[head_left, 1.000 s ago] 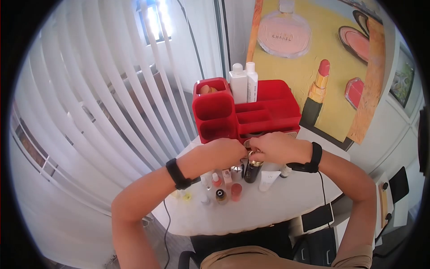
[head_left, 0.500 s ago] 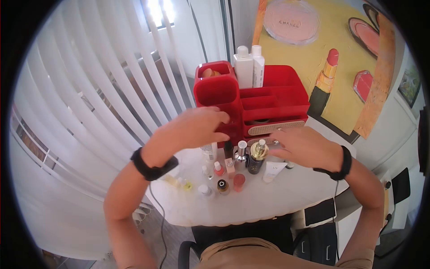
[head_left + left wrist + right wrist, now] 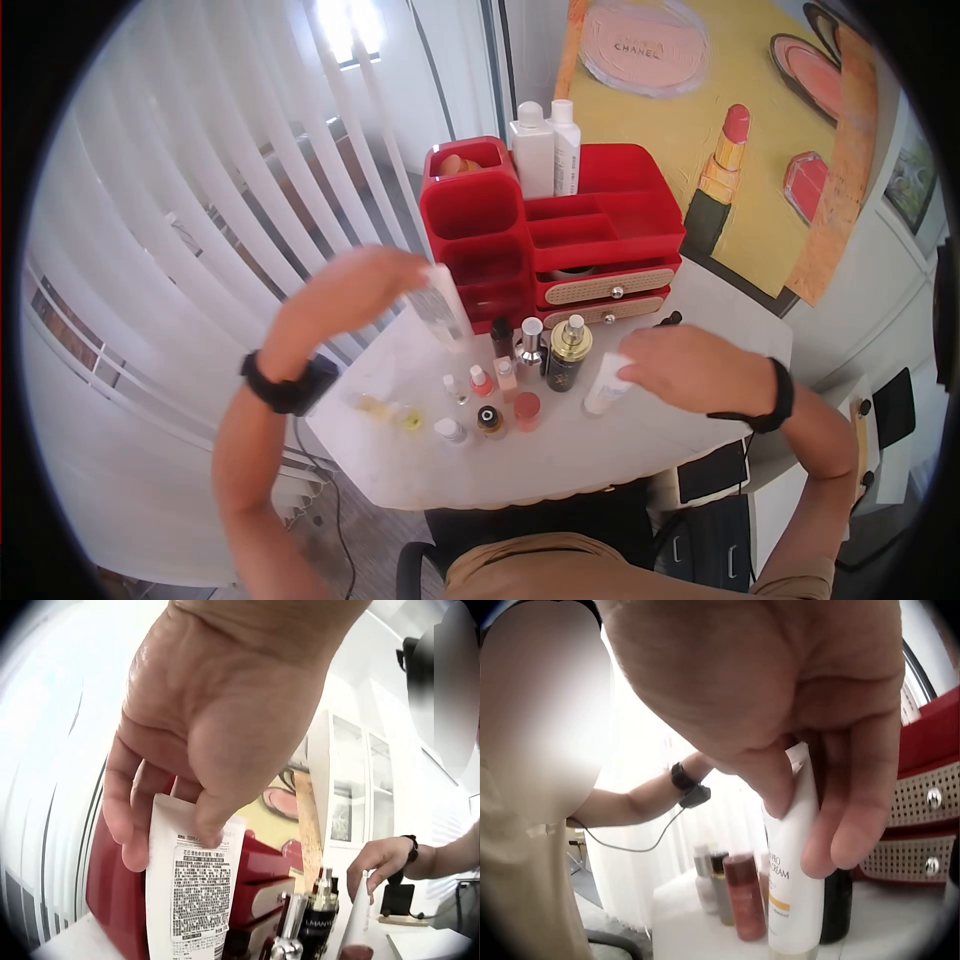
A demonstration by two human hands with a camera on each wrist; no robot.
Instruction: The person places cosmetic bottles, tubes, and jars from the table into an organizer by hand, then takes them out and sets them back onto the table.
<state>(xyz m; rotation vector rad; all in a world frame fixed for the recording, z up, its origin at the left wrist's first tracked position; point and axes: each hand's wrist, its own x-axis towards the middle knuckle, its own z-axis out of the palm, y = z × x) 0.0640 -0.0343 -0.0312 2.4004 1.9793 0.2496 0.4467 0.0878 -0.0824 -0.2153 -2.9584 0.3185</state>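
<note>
Pinching white tubes [image 3: 191, 892] just beneath them, both hands [image 3: 695, 368], the right tube [image 3: 799, 889] perhaps touching the tabletop [image 3: 560, 455].

Dense-print white tube [image 3: 191, 889] in the left hand [image 3: 350, 288]; near-upright white tube [image 3: 603, 385] in the right hand [image 3: 700, 367], perhaps touching the bench [image 3: 590, 455].

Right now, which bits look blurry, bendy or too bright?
Head view: the left hand and its white tube are blurred, the blinds bow, and a bright patch glares up top; left wrist view: the blinds wash out nearly white; right wrist view: the reddish bottle looks fuzzy.
</note>
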